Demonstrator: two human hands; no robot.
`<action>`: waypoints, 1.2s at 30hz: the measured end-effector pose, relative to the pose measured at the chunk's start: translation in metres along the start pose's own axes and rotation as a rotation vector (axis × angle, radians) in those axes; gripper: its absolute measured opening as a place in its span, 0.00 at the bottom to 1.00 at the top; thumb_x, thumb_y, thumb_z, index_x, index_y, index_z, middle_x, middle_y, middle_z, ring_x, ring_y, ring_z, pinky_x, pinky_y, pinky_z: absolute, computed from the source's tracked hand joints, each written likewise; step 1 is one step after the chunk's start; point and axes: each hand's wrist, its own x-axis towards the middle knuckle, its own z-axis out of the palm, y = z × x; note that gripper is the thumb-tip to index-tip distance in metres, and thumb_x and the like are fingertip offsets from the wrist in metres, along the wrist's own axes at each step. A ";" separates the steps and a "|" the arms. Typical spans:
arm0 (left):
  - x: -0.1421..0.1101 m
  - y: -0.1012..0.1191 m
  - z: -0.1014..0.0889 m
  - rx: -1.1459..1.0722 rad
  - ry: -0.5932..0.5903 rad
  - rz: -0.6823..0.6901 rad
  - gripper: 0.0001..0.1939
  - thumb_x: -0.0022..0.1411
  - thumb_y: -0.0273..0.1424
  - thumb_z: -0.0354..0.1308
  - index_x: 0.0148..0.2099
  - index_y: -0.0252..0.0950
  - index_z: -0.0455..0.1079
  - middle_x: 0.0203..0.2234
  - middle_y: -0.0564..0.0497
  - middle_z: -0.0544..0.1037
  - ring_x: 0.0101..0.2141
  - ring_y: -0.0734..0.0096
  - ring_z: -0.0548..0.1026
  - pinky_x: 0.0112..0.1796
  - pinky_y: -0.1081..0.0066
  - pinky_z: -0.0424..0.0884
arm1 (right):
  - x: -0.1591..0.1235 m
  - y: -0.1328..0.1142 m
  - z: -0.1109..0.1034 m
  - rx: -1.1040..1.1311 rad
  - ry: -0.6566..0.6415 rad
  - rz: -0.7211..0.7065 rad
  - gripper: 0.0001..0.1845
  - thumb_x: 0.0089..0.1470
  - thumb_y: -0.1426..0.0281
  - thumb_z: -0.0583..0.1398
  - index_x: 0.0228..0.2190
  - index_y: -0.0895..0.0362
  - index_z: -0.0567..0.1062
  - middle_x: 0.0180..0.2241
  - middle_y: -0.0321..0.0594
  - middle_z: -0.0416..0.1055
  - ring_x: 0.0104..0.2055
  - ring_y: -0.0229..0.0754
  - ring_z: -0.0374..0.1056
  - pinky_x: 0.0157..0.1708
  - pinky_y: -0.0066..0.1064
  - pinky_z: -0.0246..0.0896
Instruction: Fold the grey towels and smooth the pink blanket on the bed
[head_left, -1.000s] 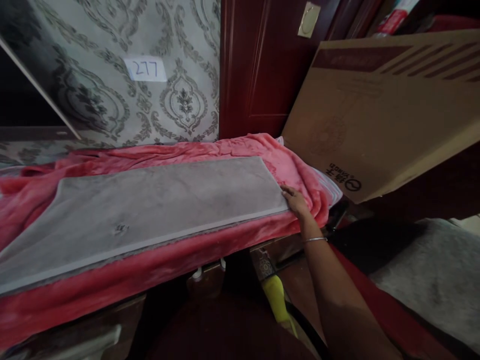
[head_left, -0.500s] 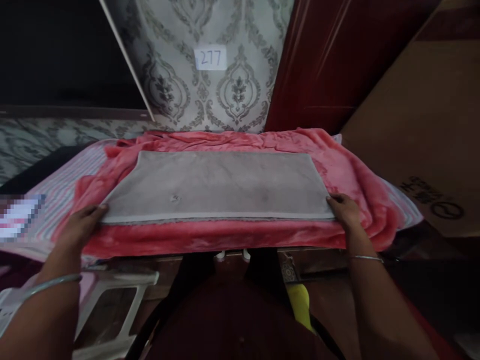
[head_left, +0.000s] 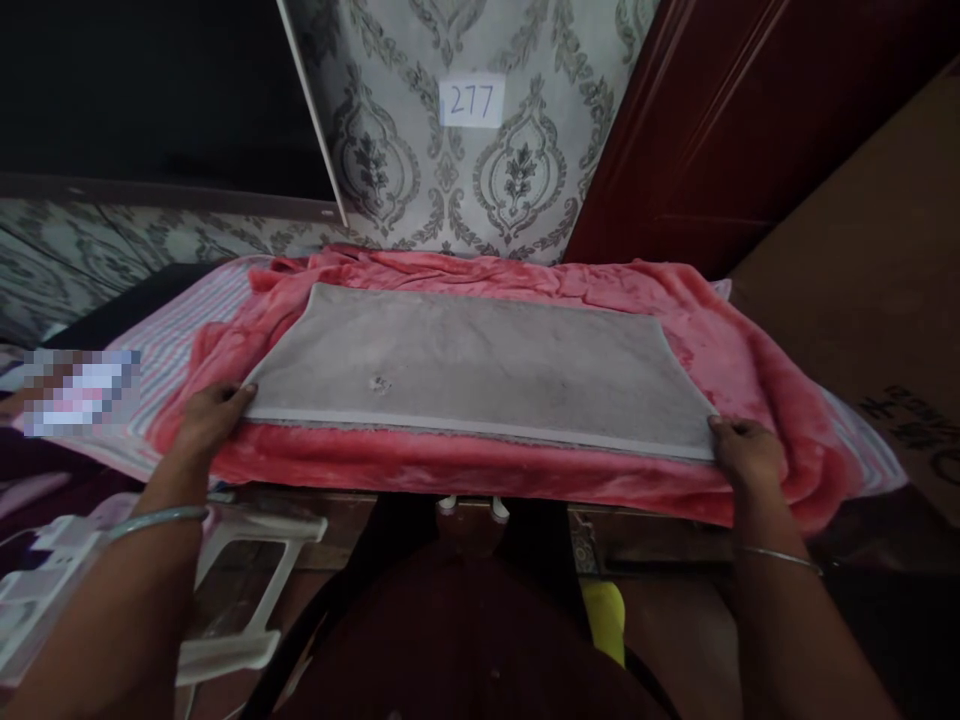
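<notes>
A grey folded cloth (head_left: 480, 365), looking like a towel, lies stretched out flat on a rumpled pink plush blanket (head_left: 480, 465). A small mark shows on its surface left of the middle. My left hand (head_left: 214, 415) pinches its near left corner between thumb and fingers. At the near right corner, my right hand (head_left: 746, 450) grips the cloth in the same way. Between the two hands the near edge runs taut, with a pale border along it. Under the blanket, a striped sheet (head_left: 184, 315) shows at both ends.
Behind stands a patterned wall with a paper label (head_left: 472, 100) reading 277. A dark screen (head_left: 157, 100) is at the left, a dark red door (head_left: 697, 130) and a cardboard box (head_left: 862, 270) at the right. Below left is a white plastic stool (head_left: 262, 600); a yellow object (head_left: 606, 615) lies below.
The view has shifted, so the whole scene sits further right and slightly tilted. Both hands keep hold of the same corners, and the grey cloth lies much as before.
</notes>
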 end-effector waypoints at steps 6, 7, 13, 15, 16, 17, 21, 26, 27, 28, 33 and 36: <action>0.003 0.001 0.004 0.090 0.001 0.051 0.11 0.60 0.37 0.52 0.27 0.39 0.62 0.17 0.58 0.64 0.26 0.69 0.65 0.29 0.73 0.58 | -0.009 -0.016 0.001 -0.004 -0.013 0.089 0.15 0.50 0.67 0.59 0.32 0.64 0.82 0.30 0.50 0.76 0.37 0.53 0.71 0.39 0.42 0.65; 0.004 -0.002 0.005 0.100 0.003 0.049 0.11 0.60 0.38 0.52 0.28 0.39 0.62 0.18 0.57 0.64 0.26 0.69 0.66 0.29 0.73 0.58 | -0.011 -0.015 0.003 -0.004 0.000 0.061 0.16 0.50 0.68 0.58 0.34 0.65 0.82 0.33 0.52 0.76 0.40 0.54 0.71 0.42 0.43 0.66; 0.011 -0.009 -0.001 0.128 0.070 0.084 0.13 0.61 0.39 0.51 0.40 0.35 0.70 0.30 0.51 0.76 0.36 0.63 0.74 0.38 0.71 0.69 | -0.010 -0.005 0.008 0.092 0.056 -0.033 0.23 0.50 0.67 0.54 0.43 0.65 0.79 0.37 0.55 0.76 0.43 0.58 0.72 0.45 0.49 0.67; 0.009 0.003 0.001 0.233 0.185 0.210 0.19 0.62 0.35 0.50 0.48 0.29 0.71 0.41 0.42 0.79 0.46 0.56 0.75 0.48 0.63 0.70 | -0.009 -0.018 0.010 0.080 0.120 -0.138 0.25 0.51 0.65 0.53 0.46 0.64 0.78 0.41 0.56 0.76 0.48 0.59 0.70 0.50 0.52 0.65; 0.007 0.013 0.005 0.277 0.236 0.301 0.22 0.63 0.34 0.49 0.52 0.25 0.70 0.47 0.37 0.78 0.51 0.53 0.73 0.53 0.59 0.68 | -0.009 -0.030 0.012 0.084 0.145 -0.222 0.26 0.53 0.64 0.52 0.47 0.64 0.78 0.44 0.56 0.76 0.51 0.59 0.68 0.53 0.52 0.63; 0.004 0.026 0.013 0.301 0.277 0.413 0.24 0.64 0.33 0.48 0.57 0.23 0.68 0.54 0.34 0.75 0.56 0.51 0.70 0.57 0.56 0.64 | -0.012 -0.047 0.016 0.100 0.149 -0.321 0.27 0.55 0.63 0.51 0.49 0.63 0.77 0.47 0.56 0.75 0.54 0.58 0.67 0.56 0.52 0.60; -0.021 0.094 0.069 0.344 0.048 0.750 0.29 0.67 0.34 0.49 0.67 0.28 0.61 0.66 0.37 0.64 0.66 0.56 0.60 0.64 0.59 0.57 | -0.041 -0.140 0.044 0.156 -0.063 -0.678 0.29 0.60 0.60 0.51 0.59 0.59 0.70 0.62 0.54 0.65 0.64 0.55 0.58 0.63 0.51 0.53; -0.069 0.145 0.145 0.471 -0.223 1.035 0.33 0.69 0.45 0.48 0.72 0.42 0.53 0.72 0.44 0.50 0.71 0.47 0.46 0.66 0.41 0.44 | -0.102 -0.219 0.081 -0.135 -0.379 -0.848 0.32 0.65 0.55 0.49 0.67 0.49 0.59 0.72 0.45 0.47 0.72 0.59 0.41 0.65 0.61 0.41; -0.075 0.145 0.155 0.487 -0.250 1.027 0.34 0.69 0.46 0.47 0.73 0.43 0.52 0.72 0.45 0.50 0.71 0.46 0.45 0.66 0.40 0.43 | -0.111 -0.222 0.085 -0.186 -0.425 -0.865 0.32 0.66 0.54 0.48 0.68 0.48 0.58 0.72 0.43 0.46 0.73 0.58 0.40 0.66 0.62 0.40; -0.079 0.143 0.162 0.493 -0.267 1.018 0.34 0.70 0.47 0.46 0.73 0.43 0.52 0.72 0.45 0.50 0.71 0.45 0.44 0.65 0.39 0.43 | -0.117 -0.223 0.089 -0.225 -0.462 -0.877 0.32 0.66 0.53 0.47 0.68 0.47 0.57 0.72 0.42 0.45 0.73 0.58 0.40 0.66 0.63 0.39; -0.076 0.130 0.173 0.464 -0.271 1.020 0.35 0.69 0.50 0.45 0.73 0.46 0.50 0.72 0.49 0.49 0.71 0.47 0.43 0.66 0.41 0.42 | -0.123 -0.219 0.093 -0.286 -0.521 -0.883 0.34 0.67 0.51 0.45 0.69 0.47 0.53 0.73 0.39 0.41 0.74 0.57 0.37 0.66 0.62 0.38; -0.071 0.128 0.173 0.451 -0.263 1.026 0.34 0.69 0.51 0.44 0.73 0.47 0.50 0.72 0.49 0.49 0.71 0.48 0.43 0.66 0.41 0.43 | -0.114 -0.215 0.090 -0.291 -0.536 -0.903 0.34 0.67 0.51 0.45 0.69 0.47 0.53 0.73 0.39 0.43 0.73 0.55 0.39 0.67 0.58 0.39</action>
